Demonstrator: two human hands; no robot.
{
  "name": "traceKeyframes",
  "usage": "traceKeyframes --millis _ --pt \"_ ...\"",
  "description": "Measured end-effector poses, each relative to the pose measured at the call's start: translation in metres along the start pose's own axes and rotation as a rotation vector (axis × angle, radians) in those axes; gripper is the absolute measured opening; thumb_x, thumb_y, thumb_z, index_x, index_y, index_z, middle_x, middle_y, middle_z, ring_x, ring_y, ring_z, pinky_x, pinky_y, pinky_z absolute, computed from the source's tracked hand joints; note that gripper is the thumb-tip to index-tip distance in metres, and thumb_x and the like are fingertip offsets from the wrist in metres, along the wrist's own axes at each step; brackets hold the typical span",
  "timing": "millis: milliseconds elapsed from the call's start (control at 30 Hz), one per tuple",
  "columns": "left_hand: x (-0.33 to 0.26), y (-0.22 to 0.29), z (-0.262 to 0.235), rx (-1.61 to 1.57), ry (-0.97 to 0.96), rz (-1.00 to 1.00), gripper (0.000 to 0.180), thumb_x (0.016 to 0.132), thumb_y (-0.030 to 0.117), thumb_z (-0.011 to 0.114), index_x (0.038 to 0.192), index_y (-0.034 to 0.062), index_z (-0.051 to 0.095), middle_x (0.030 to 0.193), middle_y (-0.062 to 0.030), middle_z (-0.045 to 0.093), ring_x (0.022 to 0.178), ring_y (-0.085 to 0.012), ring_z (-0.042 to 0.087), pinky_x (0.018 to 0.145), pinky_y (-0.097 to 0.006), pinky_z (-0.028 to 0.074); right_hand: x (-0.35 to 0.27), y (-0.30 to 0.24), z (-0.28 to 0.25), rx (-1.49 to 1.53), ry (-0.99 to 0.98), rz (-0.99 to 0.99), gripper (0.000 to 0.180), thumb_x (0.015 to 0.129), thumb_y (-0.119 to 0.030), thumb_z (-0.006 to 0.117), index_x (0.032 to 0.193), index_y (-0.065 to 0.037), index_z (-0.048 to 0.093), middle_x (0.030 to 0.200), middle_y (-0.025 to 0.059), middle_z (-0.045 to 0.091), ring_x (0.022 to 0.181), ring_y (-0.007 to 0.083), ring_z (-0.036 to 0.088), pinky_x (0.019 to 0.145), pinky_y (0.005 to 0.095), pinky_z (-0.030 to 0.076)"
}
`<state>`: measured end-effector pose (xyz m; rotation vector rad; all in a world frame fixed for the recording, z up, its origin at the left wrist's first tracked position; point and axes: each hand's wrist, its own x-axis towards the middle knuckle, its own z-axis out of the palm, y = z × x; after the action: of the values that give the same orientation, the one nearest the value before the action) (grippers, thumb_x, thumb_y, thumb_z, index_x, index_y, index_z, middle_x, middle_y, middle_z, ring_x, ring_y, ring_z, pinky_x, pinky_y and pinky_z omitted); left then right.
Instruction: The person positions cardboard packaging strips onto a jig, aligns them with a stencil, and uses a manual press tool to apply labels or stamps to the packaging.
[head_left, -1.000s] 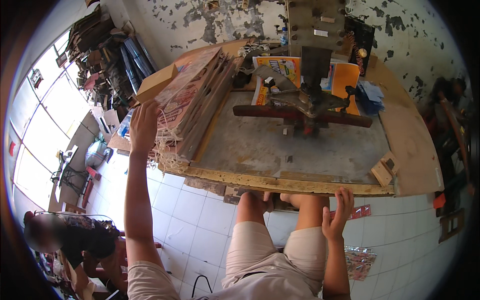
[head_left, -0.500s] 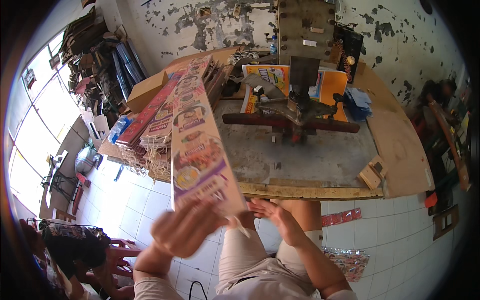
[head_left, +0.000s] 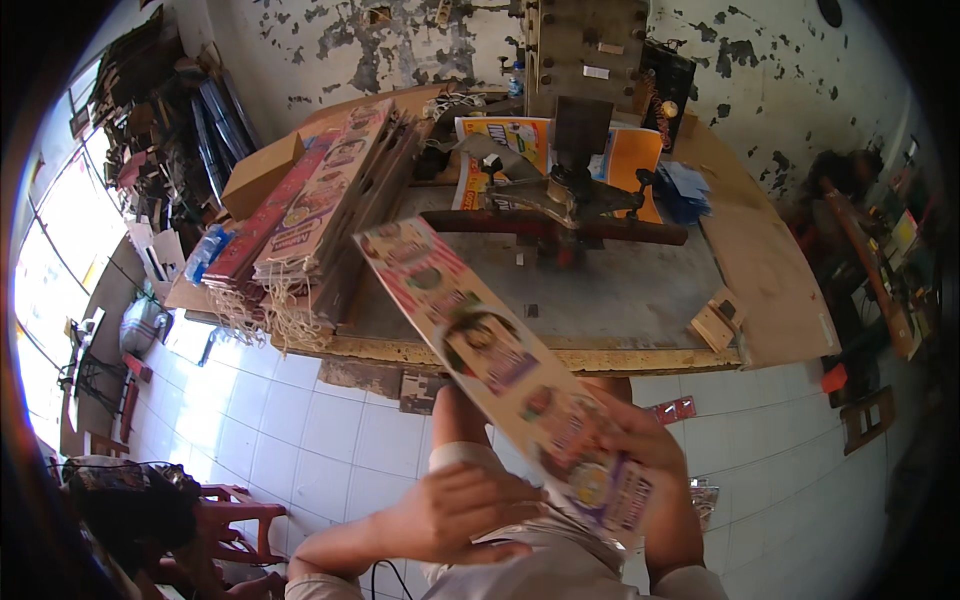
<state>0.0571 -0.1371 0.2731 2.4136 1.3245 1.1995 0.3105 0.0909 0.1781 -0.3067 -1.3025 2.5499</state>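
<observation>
A long printed board strip (head_left: 490, 350) with food pictures slants across my front, its far end over the bench and its near end above my lap. My right hand (head_left: 645, 445) grips it by its right edge near the lower end. Beside the lower left edge is my left hand (head_left: 465, 510), its fingers loosely stretched and thumb apart, with nothing visible in it. To the left on the bench lies a stack of similar printed strips (head_left: 320, 200) with pale cords (head_left: 298, 325) hanging from their near ends.
A press (head_left: 565, 200) with a dark crossbar stands on the metal-topped bench (head_left: 620, 320). Near the front right edge sits a small wooden block (head_left: 717, 320). A cardboard box (head_left: 262, 175) lies behind the stack. Another person (head_left: 130, 520) is at lower left, near a red stool (head_left: 240, 525).
The strip has swung from upright over the stack to a slant toward the right. My left hand has let go of it and moved down; my right hand has taken hold.
</observation>
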Motion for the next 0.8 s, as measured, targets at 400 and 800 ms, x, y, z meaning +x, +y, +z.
traceKeyframes --millis 400,800 --pt "0.032 -0.122 0.045 0.098 0.275 -0.243 0.027 0.093 0.017 0.085 0.117 0.0064 0.079 0.113 -0.0112 0.080 0.103 -0.0339 0.077 0.091 -0.046 0.060 -0.188 -0.023 0.033 -0.052 0.463 -0.126 0.097 0.098 -0.002 0.070 0.174 0.013 0.011 0.165 0.0347 0.050 0.146 0.0422 0.063 0.124 0.0533 0.048" --pt "0.068 -0.238 0.067 0.292 0.102 -0.327 0.063 0.098 0.041 0.082 0.150 0.0084 0.066 0.159 -0.0160 0.061 0.148 -0.0395 0.055 0.125 -0.053 0.041 -0.066 0.056 0.041 -0.234 0.496 -0.203 0.087 0.110 0.001 0.060 0.181 0.000 0.009 0.179 0.0175 0.037 0.161 0.0241 0.043 0.131 0.0396 0.035"
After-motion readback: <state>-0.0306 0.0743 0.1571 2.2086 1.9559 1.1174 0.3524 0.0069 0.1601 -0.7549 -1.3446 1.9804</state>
